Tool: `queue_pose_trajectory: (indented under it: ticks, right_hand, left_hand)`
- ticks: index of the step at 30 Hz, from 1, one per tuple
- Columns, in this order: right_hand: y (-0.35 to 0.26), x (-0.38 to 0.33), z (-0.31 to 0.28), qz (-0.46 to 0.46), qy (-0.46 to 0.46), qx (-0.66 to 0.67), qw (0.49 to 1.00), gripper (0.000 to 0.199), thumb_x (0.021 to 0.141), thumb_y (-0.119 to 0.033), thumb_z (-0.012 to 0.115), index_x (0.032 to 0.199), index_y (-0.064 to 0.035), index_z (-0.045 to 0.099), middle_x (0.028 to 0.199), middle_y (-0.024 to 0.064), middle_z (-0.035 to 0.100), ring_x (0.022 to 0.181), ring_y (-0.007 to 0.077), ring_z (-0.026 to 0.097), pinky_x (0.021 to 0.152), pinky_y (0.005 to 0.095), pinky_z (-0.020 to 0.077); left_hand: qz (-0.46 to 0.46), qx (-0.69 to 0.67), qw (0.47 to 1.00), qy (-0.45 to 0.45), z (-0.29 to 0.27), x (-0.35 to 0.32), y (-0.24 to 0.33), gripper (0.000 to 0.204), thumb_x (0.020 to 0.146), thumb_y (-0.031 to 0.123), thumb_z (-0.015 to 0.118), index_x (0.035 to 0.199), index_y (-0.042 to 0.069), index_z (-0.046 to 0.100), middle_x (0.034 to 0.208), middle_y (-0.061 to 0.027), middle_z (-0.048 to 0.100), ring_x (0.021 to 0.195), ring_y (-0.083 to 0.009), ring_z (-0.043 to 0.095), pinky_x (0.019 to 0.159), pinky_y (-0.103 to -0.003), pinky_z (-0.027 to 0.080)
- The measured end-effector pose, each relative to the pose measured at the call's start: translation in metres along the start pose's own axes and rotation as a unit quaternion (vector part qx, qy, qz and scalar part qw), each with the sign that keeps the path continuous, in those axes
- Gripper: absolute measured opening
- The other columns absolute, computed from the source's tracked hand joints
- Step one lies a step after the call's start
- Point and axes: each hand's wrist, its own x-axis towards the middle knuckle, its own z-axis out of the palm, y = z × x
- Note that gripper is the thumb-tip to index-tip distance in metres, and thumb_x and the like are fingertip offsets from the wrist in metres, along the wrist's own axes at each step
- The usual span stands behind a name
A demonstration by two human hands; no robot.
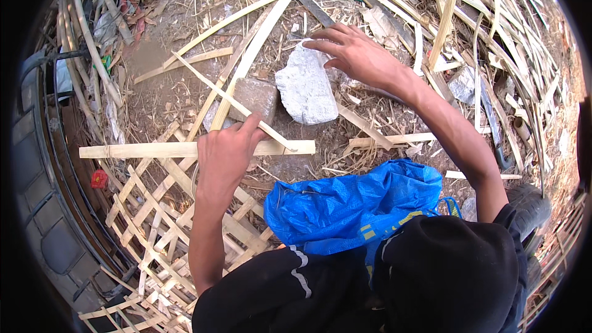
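- A lattice point(179, 176) is lying at the lower left
- The left hand point(225, 151) is gripping a flat strip point(135, 150), a thin strip point(237, 103) slanting across it by the thumb
- A brown brick point(262, 95) and a white stone point(306, 86) are sitting side by side
- A blue sack point(351, 200) is lying below them
- The right hand point(354, 52) is spreading loosely at the stone's upper right, contact not showing clearly
- A strip pile point(518, 43) is spreading far right
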Motion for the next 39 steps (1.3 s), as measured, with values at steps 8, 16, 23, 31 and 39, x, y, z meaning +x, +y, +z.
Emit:
queue_pose_trajectory:
  ticks: [8,16,23,31,39]
  right_hand:
    - [-0.116,-0.039,-0.046,0.170,0.046,0.552,0.815,0.042,0.090,-0.023,0.079,0.123,-0.0006,0.065,0.106,0.0126,0.074,0.096,0.0192,0.071,0.086,0.0351,0.0561]
    - [-0.183,0.026,-0.061,0.160,0.156,0.826,0.518,0.048,0.101,-0.033,0.068,0.130,0.0043,0.058,0.110,0.0125,0.071,0.102,0.0172,0.067,0.085,0.0344,0.0556]
    - [-0.153,0.006,-0.050,0.305,0.179,0.815,0.458,0.037,0.105,-0.031,0.061,0.118,0.0030,0.066,0.105,0.0102,0.073,0.096,0.0146,0.070,0.080,0.0307,0.0561]
    - [-0.115,-0.023,-0.110,0.224,0.437,0.739,0.462,0.023,0.109,-0.029,0.052,0.115,-0.0070,0.055,0.100,0.0100,0.068,0.101,0.0169,0.063,0.089,0.0327,0.0504]
    - [-0.096,0.030,-0.299,0.108,0.543,0.541,0.634,0.036,0.105,-0.040,0.059,0.090,-0.0106,0.046,0.075,-0.0018,0.045,0.065,0.0051,0.040,0.054,0.0239,0.0370]
  left_hand:
    - [-0.095,0.066,0.972,0.204,-0.186,0.015,0.009,0.012,0.094,0.009,0.070,0.103,0.004,0.075,0.061,-0.0090,0.063,0.049,-0.0137,0.046,0.051,-0.030,0.041]
    - [-0.151,-0.042,0.988,0.000,-0.182,0.082,0.068,0.036,0.095,0.024,0.073,0.078,-0.007,0.064,0.053,-0.0089,0.045,0.052,-0.0123,0.035,0.049,-0.033,0.032]
    - [-0.144,-0.107,0.982,-0.050,-0.130,0.101,0.071,0.039,0.097,0.026,0.071,0.077,-0.007,0.065,0.059,-0.0082,0.052,0.058,-0.0086,0.041,0.054,-0.034,0.036]
    - [-0.153,-0.529,0.831,-0.079,-0.097,0.105,-0.003,0.030,0.108,0.036,0.054,0.109,0.007,0.062,0.083,0.0032,0.056,0.071,-0.0087,0.055,0.063,-0.028,0.048]
    - [-0.115,-0.453,0.876,0.120,-0.129,0.138,-0.032,0.039,0.107,0.042,0.055,0.109,0.005,0.066,0.083,0.0037,0.056,0.071,-0.0086,0.051,0.064,-0.028,0.045]
